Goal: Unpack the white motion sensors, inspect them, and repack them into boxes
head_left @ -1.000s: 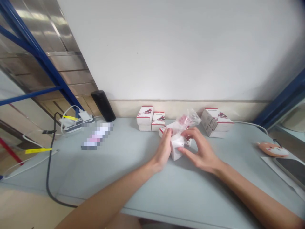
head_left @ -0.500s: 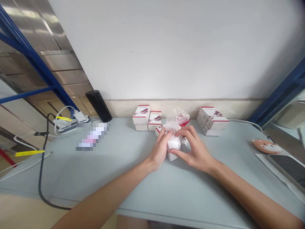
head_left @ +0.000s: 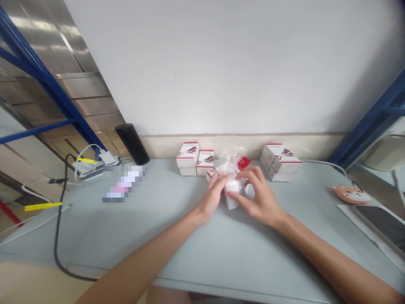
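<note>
A small white rounded device (head_left: 234, 186) sits at the top of an open white box (head_left: 232, 203) near the middle of the table. My right hand (head_left: 261, 198) grips the device from the right, thumb in front and fingers over its far side. From the left, my left hand (head_left: 211, 199) is closed against the device and box, its fingertips partly hidden. Crumpled clear plastic (head_left: 232, 158) stands up just behind the fingers. Beside it is a red piece of card or paper (head_left: 244, 163), partly covered by the plastic and my right hand.
White-and-red boxes stand along the wall, in a left group (head_left: 187, 156) and a right stack (head_left: 281, 162). Farther left are a black cylinder (head_left: 132, 143), a power strip (head_left: 95, 169) and cables. A phone (head_left: 381, 223) and an orange animal-faced item (head_left: 351, 194) lie right.
The device sits slightly lower and deeper at the box, with both hands still around it. The plastic behind has shifted left and stands more upright, showing more of the red piece.
</note>
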